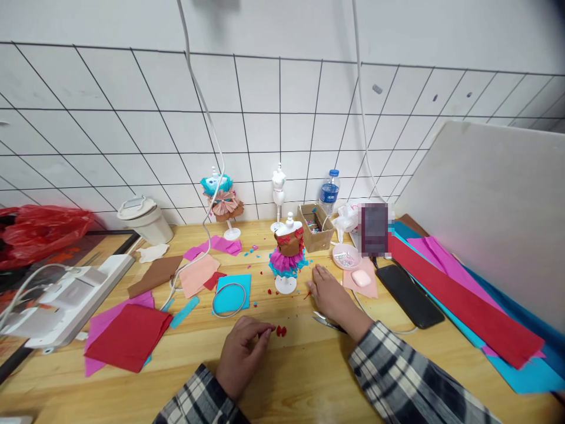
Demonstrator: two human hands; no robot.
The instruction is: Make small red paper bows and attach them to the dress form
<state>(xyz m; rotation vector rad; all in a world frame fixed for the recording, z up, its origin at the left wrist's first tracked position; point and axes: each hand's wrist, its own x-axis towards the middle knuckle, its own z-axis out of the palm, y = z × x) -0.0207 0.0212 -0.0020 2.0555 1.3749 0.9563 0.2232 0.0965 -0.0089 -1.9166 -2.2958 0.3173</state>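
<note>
The left hand (pixel 244 352) pinches a small red piece (pixel 281 331), apparently bow-shaped.

The right hand (pixel 333 299) partly hides a metal tool (pixel 323 320); pixelation blurs an upright object (pixel 375 229).

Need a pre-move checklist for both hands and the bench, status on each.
1. Red piece at left hand fingertips: ok. Firm pinch: cannot tell.
2. Front dress form upright on its white base: ok.
3. Right hand apart from that dress form: ok, palm down on the table.
4. Metal tool clear of the right arm: not ok, in this view its rear end disappears behind the wrist.
5. Table free of scraps around the base: not ok, small red scraps lie beside it.
6. Pink dish upright: ok.
</note>
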